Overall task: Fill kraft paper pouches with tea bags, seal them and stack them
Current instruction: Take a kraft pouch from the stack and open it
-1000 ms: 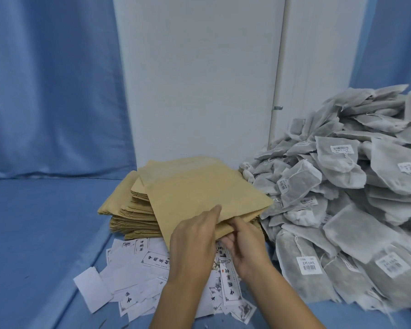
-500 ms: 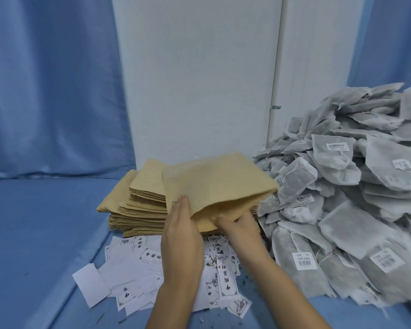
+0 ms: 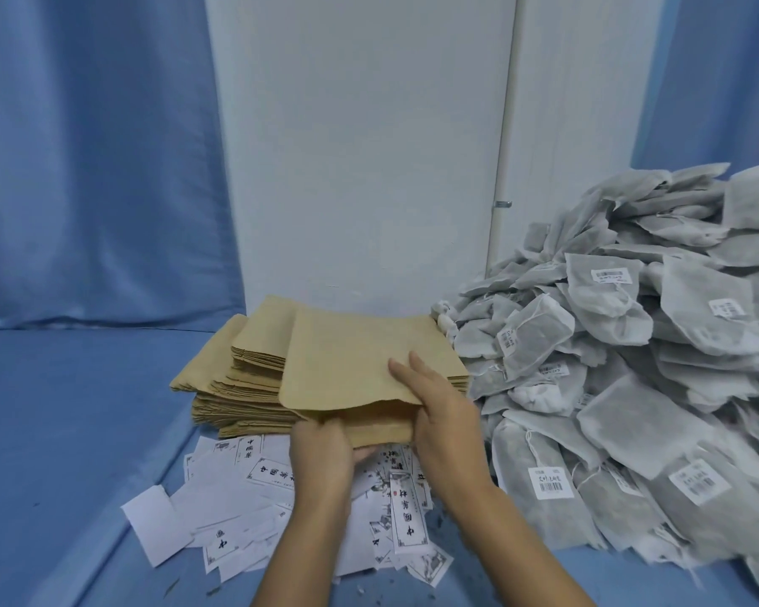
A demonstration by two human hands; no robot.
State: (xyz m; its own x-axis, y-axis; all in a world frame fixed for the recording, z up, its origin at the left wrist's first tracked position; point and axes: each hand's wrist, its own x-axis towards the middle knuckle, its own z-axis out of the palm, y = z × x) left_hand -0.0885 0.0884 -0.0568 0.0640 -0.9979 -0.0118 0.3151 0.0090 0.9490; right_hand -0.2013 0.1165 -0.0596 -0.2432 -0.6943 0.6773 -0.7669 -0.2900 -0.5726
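Both hands are on one kraft pouch (image 3: 351, 361), lifted off the top of the stack of empty pouches (image 3: 237, 387), which sits just beyond and left of the fingertips. The left hand (image 3: 321, 457) has its fingers curled and pinches the lower lip of the pouch mouth. The right hand (image 3: 450, 418) lays its fingers (image 3: 417, 374) fairly flat across the upper face. Its thumb is hidden below the flap, so this is likely a pinch on the top layer. The mouth gapes slightly between the two hands, and nothing shows inside.

The tea bags (image 3: 610, 387) are heaped in a big pile just right of the right-hand fingers, touching the stack's right edge. None is in either hand. Printed paper slips (image 3: 237, 501) lie scattered under and behind the knuckles, toward the wrists, on the blue cloth (image 3: 62, 431).

Progress looks very early. The step in hand is opening the pouch. No filled or sealed pouch is visible anywhere, and no finished stack. For this pouch, left to do: load tea bags, seal, set down. Then repeat for the rest of the stack. No sealing tool is in view.
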